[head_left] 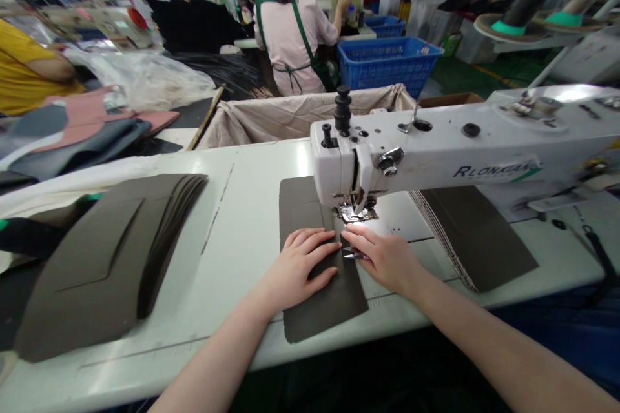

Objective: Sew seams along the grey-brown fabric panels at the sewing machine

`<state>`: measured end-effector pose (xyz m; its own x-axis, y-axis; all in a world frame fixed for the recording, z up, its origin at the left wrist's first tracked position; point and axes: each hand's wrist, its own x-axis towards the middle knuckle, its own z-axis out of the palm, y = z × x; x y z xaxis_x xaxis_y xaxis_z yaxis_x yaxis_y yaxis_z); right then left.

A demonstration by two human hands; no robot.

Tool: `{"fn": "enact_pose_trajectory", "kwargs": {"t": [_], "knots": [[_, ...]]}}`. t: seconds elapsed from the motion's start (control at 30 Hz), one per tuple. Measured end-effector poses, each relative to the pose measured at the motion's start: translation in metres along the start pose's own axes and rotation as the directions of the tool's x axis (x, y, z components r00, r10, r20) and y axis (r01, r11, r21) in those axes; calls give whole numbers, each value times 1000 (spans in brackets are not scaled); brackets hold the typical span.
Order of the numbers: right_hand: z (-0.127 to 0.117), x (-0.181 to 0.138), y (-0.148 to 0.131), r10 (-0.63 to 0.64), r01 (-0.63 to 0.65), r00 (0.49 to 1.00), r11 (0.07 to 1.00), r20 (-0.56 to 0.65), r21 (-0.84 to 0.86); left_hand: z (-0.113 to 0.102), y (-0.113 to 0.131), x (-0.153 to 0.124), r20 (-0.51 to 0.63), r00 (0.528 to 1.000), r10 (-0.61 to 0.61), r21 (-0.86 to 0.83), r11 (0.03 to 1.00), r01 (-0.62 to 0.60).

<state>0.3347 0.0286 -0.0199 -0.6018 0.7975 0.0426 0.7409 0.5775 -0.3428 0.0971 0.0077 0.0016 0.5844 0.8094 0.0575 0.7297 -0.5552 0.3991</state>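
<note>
A dark grey-brown fabric piece (310,206) lies flat on the white table (242,219), running under the presser foot (356,211) of a white sewing machine (460,155). My left hand (300,268) rests flat on the piece with fingers spread, just left of the needle. My right hand (385,258) sits on the piece's right edge, right below the presser foot, fingers drawn together around a small metal tool (355,254) whose tip pokes out.
A tall stack of the same dark pieces (111,258) sits on the table's left. Another fanned stack (477,239) lies under the machine arm at right. Behind are a beige cloth bin (290,116), blue crates (387,64) and a person in a green apron.
</note>
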Motion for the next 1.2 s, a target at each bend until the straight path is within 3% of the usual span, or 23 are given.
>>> {"fn": "enact_pose_trajectory", "kwargs": {"t": [0.9, 1.2], "knots": [[-2, 0, 0, -2, 2, 1000, 1000, 10, 17, 5, -2, 0, -50, 997, -57, -20, 998, 56], [-2, -1, 0, -7, 7, 1000, 1000, 1, 31, 14, -8, 2, -113, 988, -103, -10, 995, 102]]}}
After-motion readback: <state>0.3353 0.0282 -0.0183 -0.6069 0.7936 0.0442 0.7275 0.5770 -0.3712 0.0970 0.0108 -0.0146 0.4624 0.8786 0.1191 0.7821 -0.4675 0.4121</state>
